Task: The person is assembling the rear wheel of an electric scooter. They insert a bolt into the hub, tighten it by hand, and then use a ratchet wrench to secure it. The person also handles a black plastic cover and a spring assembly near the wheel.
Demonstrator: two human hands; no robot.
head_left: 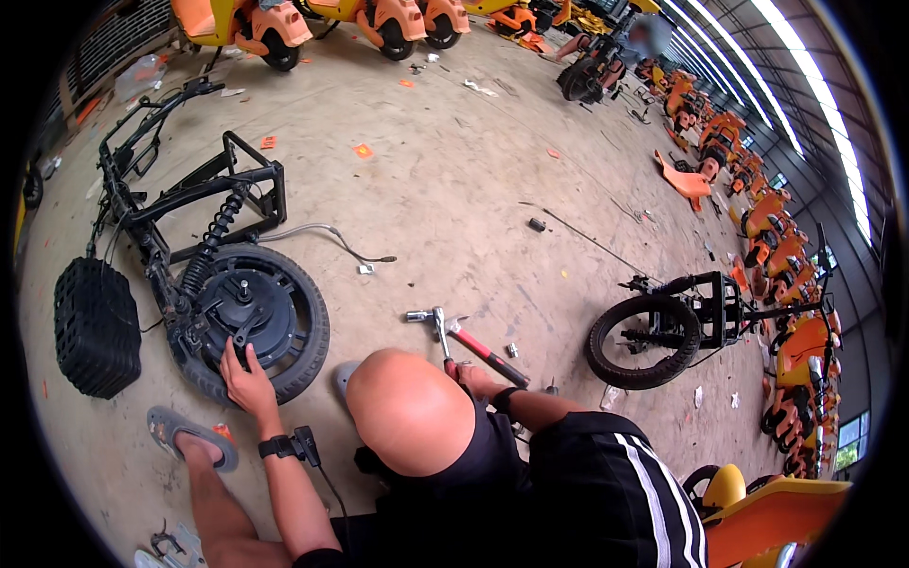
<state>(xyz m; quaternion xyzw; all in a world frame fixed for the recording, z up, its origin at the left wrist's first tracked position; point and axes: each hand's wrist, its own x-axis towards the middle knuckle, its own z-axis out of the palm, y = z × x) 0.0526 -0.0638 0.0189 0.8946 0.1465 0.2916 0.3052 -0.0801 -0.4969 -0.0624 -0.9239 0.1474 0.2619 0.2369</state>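
Note:
On the left a black scooter frame (142, 213) lies on its side, its rear wheel (308, 322) facing up with a threaded axle (244, 290) at the hub. My left hand (250, 386) is at the near side of the hub, thumb and fingers around the lower end of a flat dark metal piece (242, 333); whether this is a wrench or a bracket is unclear. Beside my knee, my right hand (476, 381) is closed on the red grip of a ratchet wrench (440, 331) with a socket on its head. A red-handled hammer (490, 352) lies right next to it.
Another black frame with a wheel (644, 379) lies to the right. A black ribbed plastic part (98, 327) rests against the left frame. A cable (331, 230) and small hardware (512, 349) lie on the concrete. Orange-yellow scooters (393, 33) stand behind; a person (615, 62) sits farther off.

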